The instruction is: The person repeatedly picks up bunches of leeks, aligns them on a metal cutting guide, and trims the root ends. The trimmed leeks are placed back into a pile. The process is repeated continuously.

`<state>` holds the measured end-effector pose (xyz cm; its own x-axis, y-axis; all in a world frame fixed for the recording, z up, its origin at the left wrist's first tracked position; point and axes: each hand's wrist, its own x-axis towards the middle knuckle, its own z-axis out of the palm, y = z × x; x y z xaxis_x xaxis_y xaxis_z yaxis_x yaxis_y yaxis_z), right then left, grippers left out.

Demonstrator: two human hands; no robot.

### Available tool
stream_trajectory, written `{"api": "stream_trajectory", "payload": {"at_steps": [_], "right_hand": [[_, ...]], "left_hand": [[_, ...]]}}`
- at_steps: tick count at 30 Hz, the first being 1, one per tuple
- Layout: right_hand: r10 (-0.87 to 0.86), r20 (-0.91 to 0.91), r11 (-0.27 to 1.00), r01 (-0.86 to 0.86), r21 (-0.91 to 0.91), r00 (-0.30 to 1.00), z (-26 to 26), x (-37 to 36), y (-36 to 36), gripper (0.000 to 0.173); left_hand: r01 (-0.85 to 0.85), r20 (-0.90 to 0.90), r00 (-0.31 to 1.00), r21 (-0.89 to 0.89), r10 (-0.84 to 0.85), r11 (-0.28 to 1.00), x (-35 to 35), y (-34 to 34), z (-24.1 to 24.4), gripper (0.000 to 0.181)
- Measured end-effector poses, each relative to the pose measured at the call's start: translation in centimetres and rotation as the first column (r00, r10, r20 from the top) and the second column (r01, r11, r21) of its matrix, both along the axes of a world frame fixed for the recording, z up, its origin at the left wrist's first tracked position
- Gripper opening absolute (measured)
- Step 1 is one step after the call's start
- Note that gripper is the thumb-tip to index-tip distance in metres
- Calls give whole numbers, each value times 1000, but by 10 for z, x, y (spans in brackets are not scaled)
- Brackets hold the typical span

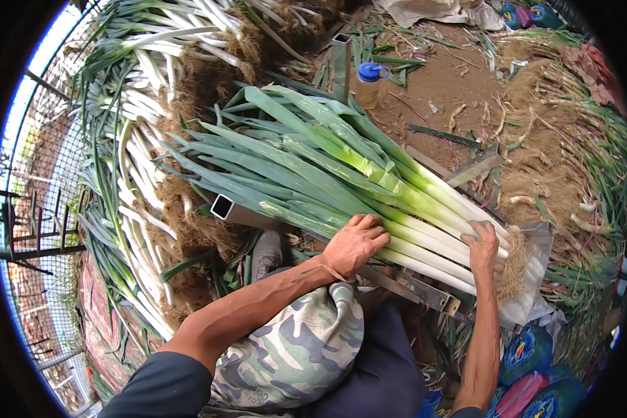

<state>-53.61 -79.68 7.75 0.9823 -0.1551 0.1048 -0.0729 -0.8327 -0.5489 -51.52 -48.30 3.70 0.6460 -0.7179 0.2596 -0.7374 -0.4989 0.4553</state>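
Several large leeks (303, 157) lie side by side on a metal frame (423, 292), green leaves to the upper left, white stems and roots (513, 264) to the right. My left hand (356, 244) rests on the near leeks where leaf turns to stem, fingers curled over them. My right hand (482, 241) lies on the white stems close to the roots, its fingers bent over them. How firmly either hand grips cannot be told. Beneath the roots is a clear plastic sheet or plate (533, 277) at the frame's right end.
A big pile of leeks (141, 151) with soil-covered roots fills the left. A bottle with a blue lid (370, 78) stands beyond the frame. Heaped bunched plants with roots (564, 157) lie at right. Blue plastic-wrapped rolls (525, 352) are at lower right, a wire mesh fence (42, 209) far left.
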Motion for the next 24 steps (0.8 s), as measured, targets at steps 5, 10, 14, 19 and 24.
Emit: {"api": "stream_trajectory", "payload": {"at_steps": [5,10,14,19,24], "right_hand": [[19,8,999,-18,-29,1000,-21,-20,-8,37],[36,-118,870,-89,-485,992,-21,-15,8,63],[308,44,751,-215,-625,950,-41,-24,13,86],[379,72,798,-287,-530,923,-34,-43,51,89],[358,31,792,-286,-540,933,-42,-43,46,93]], "left_hand": [[33,-18,999,-15,-33,999,1,-3,-3,21],[-14,14,1000,-130,15,991,-6,-5,-17,19],[-2,56,998,-213,14,977,-3,-10,-18,16],[-42,131,988,-278,81,960,0,-15,-23,14],[-52,98,992,-289,83,956,-3,-16,-25,14]]}}
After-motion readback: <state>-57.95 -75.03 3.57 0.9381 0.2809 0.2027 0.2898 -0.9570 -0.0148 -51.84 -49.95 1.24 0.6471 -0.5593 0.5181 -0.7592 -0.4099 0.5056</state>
